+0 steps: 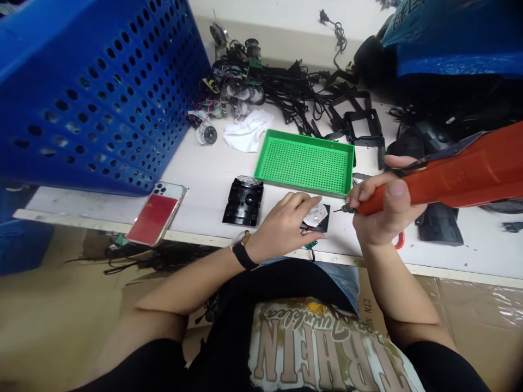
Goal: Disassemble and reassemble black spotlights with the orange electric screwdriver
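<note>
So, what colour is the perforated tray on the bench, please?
The perforated tray is bright green, as the head view shows.

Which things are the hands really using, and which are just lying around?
Being used:
left hand, pressing on a small silver-and-black part
right hand, gripping an orange screwdriver

Just lying around:
green perforated tray
blue perforated crate
phone in a clear case
white cloth
black cables
</note>
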Motion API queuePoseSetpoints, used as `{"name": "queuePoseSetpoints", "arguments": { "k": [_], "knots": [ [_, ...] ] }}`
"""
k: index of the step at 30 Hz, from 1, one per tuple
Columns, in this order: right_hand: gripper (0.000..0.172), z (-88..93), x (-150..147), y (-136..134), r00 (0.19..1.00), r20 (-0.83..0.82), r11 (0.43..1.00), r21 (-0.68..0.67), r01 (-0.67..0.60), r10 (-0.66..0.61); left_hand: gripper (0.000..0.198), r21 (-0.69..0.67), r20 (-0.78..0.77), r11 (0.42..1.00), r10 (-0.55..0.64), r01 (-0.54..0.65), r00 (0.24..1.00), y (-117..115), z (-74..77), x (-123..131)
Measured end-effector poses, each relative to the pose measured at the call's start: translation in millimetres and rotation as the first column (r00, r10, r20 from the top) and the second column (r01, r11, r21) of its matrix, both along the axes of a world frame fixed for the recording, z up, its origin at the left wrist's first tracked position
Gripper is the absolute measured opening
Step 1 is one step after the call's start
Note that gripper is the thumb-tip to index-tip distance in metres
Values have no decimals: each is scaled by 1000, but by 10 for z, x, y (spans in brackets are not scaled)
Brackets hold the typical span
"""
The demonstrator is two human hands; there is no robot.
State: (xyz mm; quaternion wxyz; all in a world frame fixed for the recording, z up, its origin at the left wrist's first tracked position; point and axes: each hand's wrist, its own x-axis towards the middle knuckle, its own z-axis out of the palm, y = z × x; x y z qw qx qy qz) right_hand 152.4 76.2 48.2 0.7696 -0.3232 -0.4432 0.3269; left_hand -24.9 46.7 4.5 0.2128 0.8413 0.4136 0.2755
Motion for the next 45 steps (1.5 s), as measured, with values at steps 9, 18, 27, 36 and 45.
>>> {"name": "queuePoseSetpoints", "arguments": {
  "k": [9, 18, 27, 36, 45],
  "knots": [
    [25, 80, 88, -118, 1000, -10, 1000, 6, 9, -9, 63, -456, 532, 877, 133, 151, 836, 3, -157, 13],
    [28, 14, 85, -255, 999, 39, 999, -36, -28, 30, 28, -223, 262, 970, 159, -101, 952, -155, 62, -155],
    [22, 22, 64, -271, 996, 22, 996, -23, -84, 85, 27, 238, -470, 969, 56, 65, 881, -319, 276, 290],
    [27, 94, 297, -318, 999, -38, 999, -26, -38, 37, 83, -214, -144, 940, -301, 267, 943, -131, 248, 194],
    [24, 77, 115, -182, 999, -21, 999, -4, -40, 40, 89, -173, -31, 932, -327, 317, 944, 99, 116, 23]
  ]
}}
